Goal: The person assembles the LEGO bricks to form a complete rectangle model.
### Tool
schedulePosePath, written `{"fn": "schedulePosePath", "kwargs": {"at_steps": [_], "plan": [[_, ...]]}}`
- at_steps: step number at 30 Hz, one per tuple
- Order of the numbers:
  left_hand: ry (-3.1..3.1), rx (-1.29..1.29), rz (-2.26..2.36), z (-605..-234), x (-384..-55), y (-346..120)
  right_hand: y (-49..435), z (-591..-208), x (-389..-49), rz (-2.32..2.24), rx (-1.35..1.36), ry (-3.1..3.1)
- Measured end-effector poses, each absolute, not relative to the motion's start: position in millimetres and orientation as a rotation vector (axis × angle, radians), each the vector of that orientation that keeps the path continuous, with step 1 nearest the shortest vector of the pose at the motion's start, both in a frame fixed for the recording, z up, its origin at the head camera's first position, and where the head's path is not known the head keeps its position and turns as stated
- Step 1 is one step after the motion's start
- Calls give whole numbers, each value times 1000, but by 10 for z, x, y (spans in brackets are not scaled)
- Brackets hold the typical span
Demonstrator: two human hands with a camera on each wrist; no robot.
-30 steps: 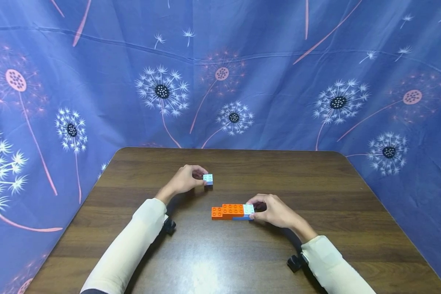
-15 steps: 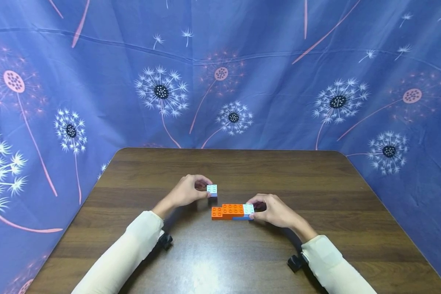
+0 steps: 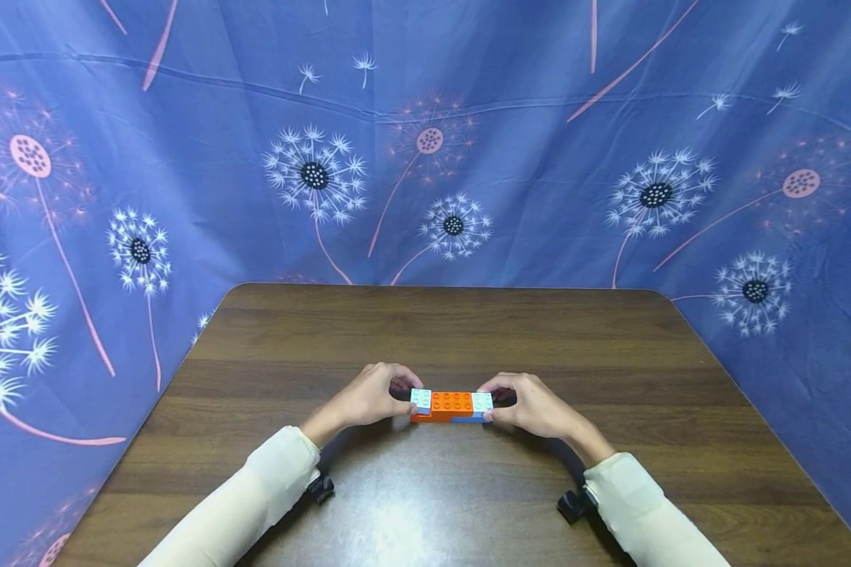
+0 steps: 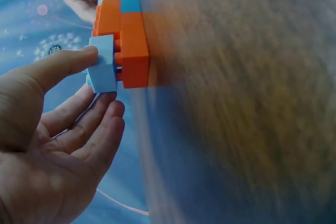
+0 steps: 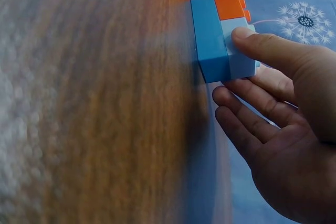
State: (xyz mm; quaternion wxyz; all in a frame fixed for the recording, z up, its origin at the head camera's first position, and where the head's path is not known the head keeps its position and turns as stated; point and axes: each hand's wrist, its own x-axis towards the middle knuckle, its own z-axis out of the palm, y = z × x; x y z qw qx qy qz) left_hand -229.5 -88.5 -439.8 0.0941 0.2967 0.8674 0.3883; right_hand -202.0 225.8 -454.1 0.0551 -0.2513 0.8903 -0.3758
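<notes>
A two-layer row of toy building bricks lies on the table, with an orange brick (image 3: 451,403) in the middle of its top layer. My left hand (image 3: 374,395) pinches a light blue brick (image 4: 105,64) between thumb and fingers at the row's left end. Below it is a lower orange brick (image 4: 134,51), whose studs still show in a narrow gap. At the other end my right hand (image 3: 536,405) pinches a second light blue brick (image 5: 240,51), which sits on a darker blue brick (image 5: 211,40). The fingers' far sides are partly hidden in the head view.
The brown wood-grain table (image 3: 425,331) extends around the bricks on all sides. Behind it hangs a blue cloth (image 3: 539,142) with a dandelion print. A black wrist device (image 3: 573,506) is on the right forearm, another (image 3: 321,488) on the left.
My left hand has brought its light blue brick toward me and slightly right, from behind the row to above its left end. The right hand keeps its place on the row.
</notes>
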Motion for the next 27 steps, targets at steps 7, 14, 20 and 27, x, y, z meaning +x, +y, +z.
{"fn": "schedulePosePath", "kwargs": {"at_steps": [7,14,20,27], "plan": [[2577,884,1151,-4432,-2296,-875,2256,-4539,-2019,-1141,-758,2695],[2572,892,1155,-4436,-2294,-872,2263,-4540,-2021,-1136,-753,2699],[2574,897,1167,-4423,-2290,-868,2270,-4547,-2025,-1141,-778,2708],[2570,891,1183,-4432,-2283,-869,2269,-4553,-2020,-1148,-783,2707]]}}
